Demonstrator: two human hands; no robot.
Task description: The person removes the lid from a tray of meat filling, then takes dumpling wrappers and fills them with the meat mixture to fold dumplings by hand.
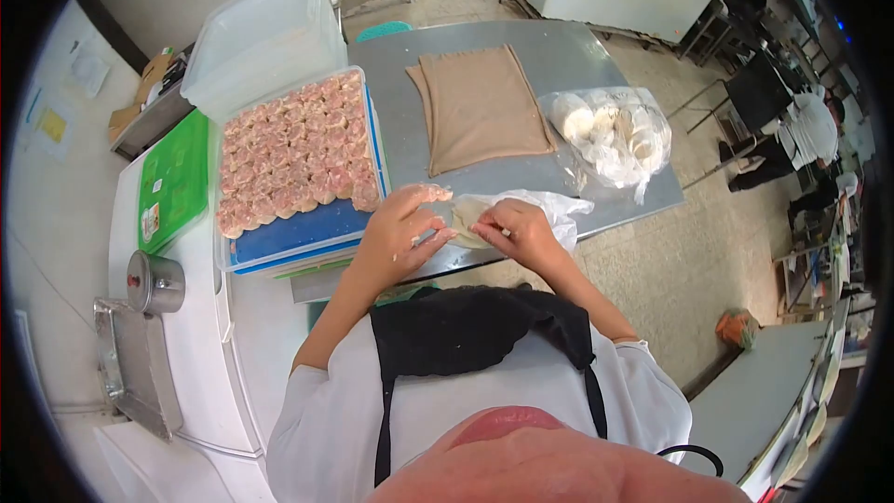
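Handling a wrapper (465, 218) at the near edge of the desk (570, 52).
Right hand (518, 227) fingers are pinching it; left hand (399, 233) fingers are curling beside it, grip unclear.

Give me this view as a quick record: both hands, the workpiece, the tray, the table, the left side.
Left hand: fingers curled beside the workpiece; grip unclear
Right hand: thumb and fingers pinching the workpiece
Workpiece: thin, pale sheet between the hands
Tray: meat-topped pieces in packed rows; blue surface bare along the near edge
Table: folded brown cloth; clear bag of pale items to its right
Left side: green lid, metal pot
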